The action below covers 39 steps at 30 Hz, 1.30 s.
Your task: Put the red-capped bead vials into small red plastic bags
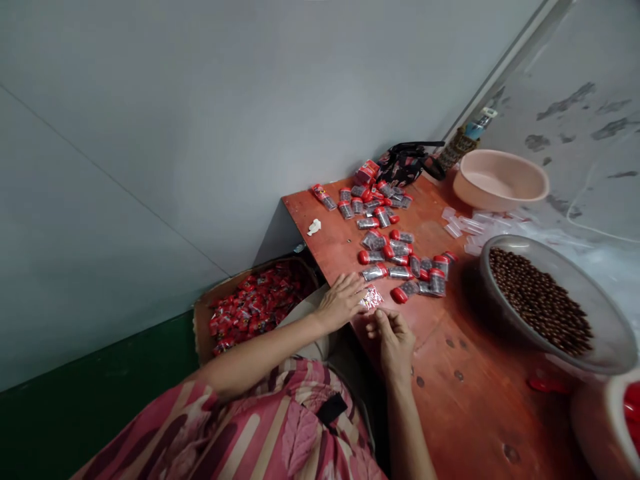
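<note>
A small shiny red-and-silver packet [373, 298] lies at the near edge of the red table. My left hand [343, 301] rests flat on its left side, fingers stretched out. Close to the packet's near corner, my right hand [396, 341] has its fingers curled and thumb pressed in; whatever they pinch is hidden. Just beyond both hands are several clear tubes of dark balls with red caps, such as this tube [437, 283]. More filled tubes [383, 217] are heaped farther back.
A grey bowl [485, 293] of brown balls [540, 300] stands at right. Behind it are empty clear tubes [475, 223] and a pink basin [500, 200]. A dark bag [403, 163] leans against the wall. Below the table's left edge, a box [203, 333] holds red packets [255, 307].
</note>
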Each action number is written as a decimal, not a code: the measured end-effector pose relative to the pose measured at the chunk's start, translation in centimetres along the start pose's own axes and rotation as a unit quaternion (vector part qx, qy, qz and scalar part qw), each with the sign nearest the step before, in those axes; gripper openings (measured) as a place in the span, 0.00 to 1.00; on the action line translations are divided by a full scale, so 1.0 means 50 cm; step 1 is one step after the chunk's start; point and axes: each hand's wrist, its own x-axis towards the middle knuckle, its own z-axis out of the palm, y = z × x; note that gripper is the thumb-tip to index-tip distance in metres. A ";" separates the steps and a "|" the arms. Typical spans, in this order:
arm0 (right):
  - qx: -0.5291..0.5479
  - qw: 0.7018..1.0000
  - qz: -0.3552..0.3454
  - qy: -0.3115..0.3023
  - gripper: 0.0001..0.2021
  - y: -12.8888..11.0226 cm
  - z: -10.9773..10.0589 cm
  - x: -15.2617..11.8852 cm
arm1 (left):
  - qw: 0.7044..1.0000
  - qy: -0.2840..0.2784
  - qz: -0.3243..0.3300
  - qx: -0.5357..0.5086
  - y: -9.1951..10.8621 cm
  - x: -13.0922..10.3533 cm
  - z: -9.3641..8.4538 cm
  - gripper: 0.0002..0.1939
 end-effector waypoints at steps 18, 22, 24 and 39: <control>0.094 0.995 0.027 -0.020 0.20 -0.009 0.011 0.066 | 0.968 0.094 -0.104 -0.206 0.025 -0.003 0.002 0.18; 0.056 0.993 0.024 -0.105 0.19 -0.018 0.010 0.072 | 0.864 -0.057 -0.288 -0.410 0.023 0.002 -0.026 0.20; 0.001 0.990 0.000 -0.138 0.17 -0.024 0.002 0.081 | 0.808 -0.103 -0.331 -0.476 0.015 0.003 -0.028 0.18; -0.560 0.758 -0.328 -0.074 0.17 -0.029 -0.137 0.174 | 0.594 0.109 -0.456 -0.654 0.036 0.017 -0.017 0.09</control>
